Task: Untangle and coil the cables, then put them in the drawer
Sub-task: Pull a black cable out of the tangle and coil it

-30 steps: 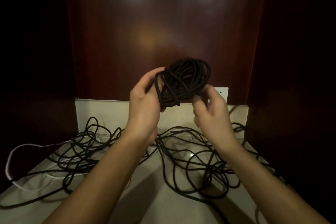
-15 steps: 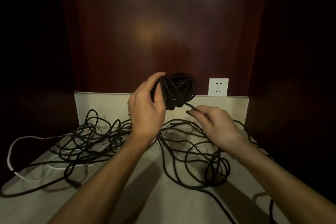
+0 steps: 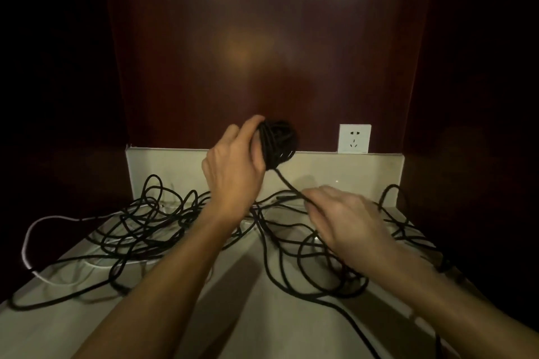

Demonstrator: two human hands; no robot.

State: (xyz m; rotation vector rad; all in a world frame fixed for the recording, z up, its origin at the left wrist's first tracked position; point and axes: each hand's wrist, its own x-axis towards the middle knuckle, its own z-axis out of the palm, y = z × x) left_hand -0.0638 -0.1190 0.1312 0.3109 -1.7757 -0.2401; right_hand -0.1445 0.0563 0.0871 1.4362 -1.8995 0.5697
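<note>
My left hand (image 3: 233, 169) grips a coil of black cable (image 3: 278, 143), held up in front of the dark wood back panel. One strand runs from the coil down and right to my right hand (image 3: 344, 218), which pinches it just above the counter. A tangle of loose black cable (image 3: 163, 227) sprawls over the pale counter (image 3: 248, 315) on both sides of my arms. A white cable (image 3: 46, 224) loops at the left edge, partly under the black ones. No drawer is in view.
A white wall socket (image 3: 354, 138) sits on the back panel above the beige backsplash (image 3: 163, 166). Dark wood walls close in the niche left and right. The counter's left front edge falls off into darkness.
My left hand has lowered the coil, which looks smaller and tighter. My right hand has left the coil and moved down and right, drawing a strand out toward the counter.
</note>
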